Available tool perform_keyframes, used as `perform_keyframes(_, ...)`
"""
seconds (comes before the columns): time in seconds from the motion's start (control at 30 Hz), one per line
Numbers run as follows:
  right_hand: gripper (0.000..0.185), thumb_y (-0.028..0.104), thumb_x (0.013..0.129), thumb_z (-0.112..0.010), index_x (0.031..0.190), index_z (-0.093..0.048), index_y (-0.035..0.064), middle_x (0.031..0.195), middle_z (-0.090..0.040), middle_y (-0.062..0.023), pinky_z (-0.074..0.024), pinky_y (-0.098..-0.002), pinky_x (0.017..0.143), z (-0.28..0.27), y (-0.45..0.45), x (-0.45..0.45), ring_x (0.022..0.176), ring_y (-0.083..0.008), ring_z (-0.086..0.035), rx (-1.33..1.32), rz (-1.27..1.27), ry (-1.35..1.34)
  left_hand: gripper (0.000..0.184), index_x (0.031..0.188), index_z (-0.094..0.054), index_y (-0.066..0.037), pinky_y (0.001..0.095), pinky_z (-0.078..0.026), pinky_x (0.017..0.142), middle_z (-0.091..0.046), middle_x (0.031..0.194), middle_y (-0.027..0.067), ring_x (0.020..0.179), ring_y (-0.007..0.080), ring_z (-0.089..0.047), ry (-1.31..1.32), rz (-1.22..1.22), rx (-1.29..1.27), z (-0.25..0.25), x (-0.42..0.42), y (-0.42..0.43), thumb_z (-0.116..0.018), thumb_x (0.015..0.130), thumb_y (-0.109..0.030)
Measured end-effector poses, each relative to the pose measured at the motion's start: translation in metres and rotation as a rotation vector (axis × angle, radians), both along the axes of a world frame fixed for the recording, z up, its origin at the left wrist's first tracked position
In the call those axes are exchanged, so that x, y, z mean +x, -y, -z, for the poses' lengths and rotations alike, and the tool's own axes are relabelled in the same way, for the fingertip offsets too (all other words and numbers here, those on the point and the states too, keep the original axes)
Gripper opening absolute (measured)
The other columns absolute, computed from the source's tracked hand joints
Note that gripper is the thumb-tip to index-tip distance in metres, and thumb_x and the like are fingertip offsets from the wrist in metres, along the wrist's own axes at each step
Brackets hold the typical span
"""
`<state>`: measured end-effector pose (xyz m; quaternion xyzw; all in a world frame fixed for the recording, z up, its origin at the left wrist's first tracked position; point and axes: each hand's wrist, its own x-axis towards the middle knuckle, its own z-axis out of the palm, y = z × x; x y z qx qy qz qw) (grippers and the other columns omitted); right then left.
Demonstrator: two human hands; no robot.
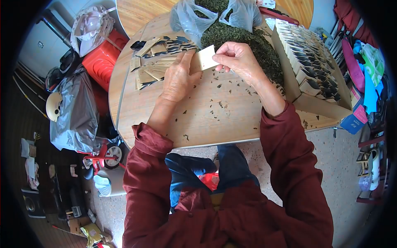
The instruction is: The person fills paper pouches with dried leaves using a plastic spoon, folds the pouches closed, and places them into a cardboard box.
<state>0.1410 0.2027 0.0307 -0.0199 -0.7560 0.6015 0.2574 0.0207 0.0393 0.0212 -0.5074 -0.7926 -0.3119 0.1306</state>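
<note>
A small pale paper packet (202,60) lies between my two hands above the wooden table. My left hand (178,78) holds its left end, fingers over the paper and thumb below. At the packet's right end, my right hand (240,61) is closed in a pinch on the edge. Left of my left hand, several flat packets (155,70) with dark printed patterns lie in overlapping rows. A heap of dried dark-green leaves (260,49) spreads behind and beside my right hand, spilling from a clear plastic bag (194,18).
An open cardboard box (318,104) packed with rows of similar packets stands at the table's right. Leaf crumbs dot the wooden table (219,128). A red stool (105,58) and a bag-covered bundle (74,111) are to the left. Bags and a blue box (353,122) sit at right.
</note>
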Motion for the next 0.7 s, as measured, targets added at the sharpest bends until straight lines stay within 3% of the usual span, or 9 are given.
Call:
perform_keyframes(0.1, 0.023, 0.023, 0.086, -0.069, 0.088, -0.064, 0.0011, 0.077, -0.066, -0.0061, -0.0442, -0.0198, 0.054, -0.0058, 0.0007, 0.0021, 0.066, -0.0094, -0.062, -0.081, -0.040, -0.012, 0.057, 0.123, -0.052, -0.003, 0.0405, -0.052, 0.076, -0.060, 0.107, 0.0174, 0.090, 0.0325, -0.064, 0.023, 0.057, 0.026, 0.0037, -0.0032, 0.0034, -0.071, 0.070, -0.009)
perform_keyframes(0.17, 0.035, 0.034, 0.085, -0.069, 0.092, -0.064, 0.0001, 0.083, -0.067, -0.0084, -0.0453, -0.0204, 0.057, -0.0086, -0.0014, 0.0038, 0.072, -0.0108, -0.063, -0.164, -0.027, -0.020, 0.054, 0.119, -0.054, -0.001, 0.0360, -0.053, 0.070, -0.060, 0.102, 0.0165, 0.080, 0.0269, -0.064, 0.250, 0.133, 0.111, 0.0042, -0.0039, 0.0037, -0.072, 0.069, -0.006)
perform_keyframes(0.2, 0.035, 0.034, 0.085, -0.069, 0.092, -0.064, 0.0001, 0.083, -0.067, -0.0084, -0.0453, -0.0204, 0.057, -0.0082, -0.0024, 0.0039, 0.072, -0.0108, -0.063, -0.165, -0.025, -0.020, 0.053, 0.117, -0.054, 0.001, 0.0328, -0.052, 0.066, -0.060, 0.099, 0.0156, 0.072, 0.0229, -0.062, 0.256, 0.143, 0.136, 0.0044, -0.0033, 0.0039, -0.072, 0.068, -0.004)
perform_keyframes(0.7, 0.033, 0.030, 0.082, -0.074, 0.099, -0.062, 0.0031, 0.087, -0.066, -0.0030, -0.0450, -0.0221, 0.062, -0.0030, -0.0035, 0.0040, 0.076, -0.0088, -0.061, -0.137, -0.225, 0.125, 0.052, 0.118, -0.055, -0.001, 0.0326, -0.052, 0.065, -0.058, 0.091, 0.0123, 0.069, 0.0220, -0.059, 0.212, 0.221, 0.113, 0.0062, 0.0005, 0.0037, -0.073, 0.069, -0.004)
